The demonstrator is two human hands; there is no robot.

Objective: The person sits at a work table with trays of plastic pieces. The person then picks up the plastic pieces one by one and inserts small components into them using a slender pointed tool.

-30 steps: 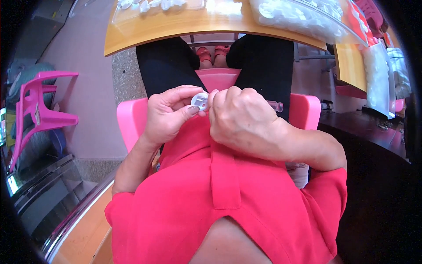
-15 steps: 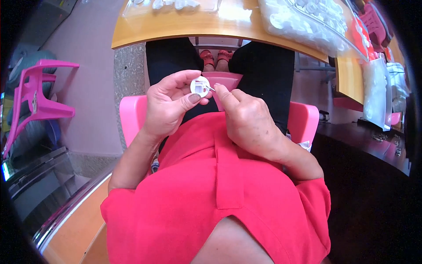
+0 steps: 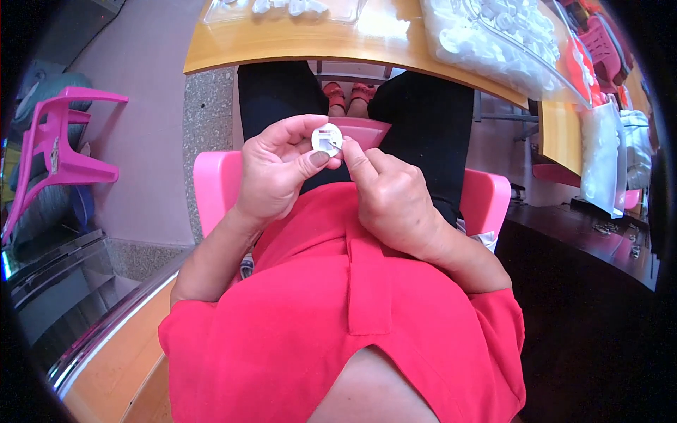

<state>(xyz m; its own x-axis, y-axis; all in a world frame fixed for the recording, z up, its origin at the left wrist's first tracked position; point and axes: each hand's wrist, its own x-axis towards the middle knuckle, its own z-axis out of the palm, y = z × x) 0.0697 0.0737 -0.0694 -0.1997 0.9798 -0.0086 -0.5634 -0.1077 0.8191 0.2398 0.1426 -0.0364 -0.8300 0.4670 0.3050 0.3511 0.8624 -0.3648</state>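
Left hand [image 3: 282, 169] has its grip pinching a small round white plastic disc [image 3: 327, 139] over the lap, below the orange wooden tabletop [image 3: 296, 42]. Right hand [image 3: 388, 197] grip presses together on the disc's edge.

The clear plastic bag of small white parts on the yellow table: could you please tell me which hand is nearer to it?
Right. The right hand is below the clear plastic bag of small white parts; the left hand is farther left, pinching a small round white part.

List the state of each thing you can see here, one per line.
left hand: holding the small white round part between thumb and fingers
right hand: fingertips touching the part
small white round part: held above the lap, flat face up
clear bag of white parts: lying on the wooden table
pink chair: unoccupied
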